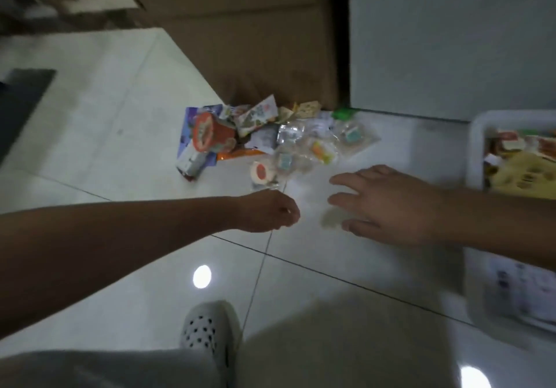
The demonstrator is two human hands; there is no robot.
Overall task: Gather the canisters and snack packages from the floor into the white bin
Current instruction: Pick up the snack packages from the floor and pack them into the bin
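Two hands over open tile [304, 270]: right hand [386, 204] splayed, left hand [269, 211] curled, grip unclear.

Dim, greyish light comes from overhead: two round lamp reflections [202, 276] glare on the glossy floor [120, 123], one near its bottom middle and one at its bottom right corner. A broad soft shadow [301, 345] covers the near floor. Motion blur smears the right grip [388, 204] and white bin [478, 135]; the snack packages [270, 135] look soft, their print unreadable
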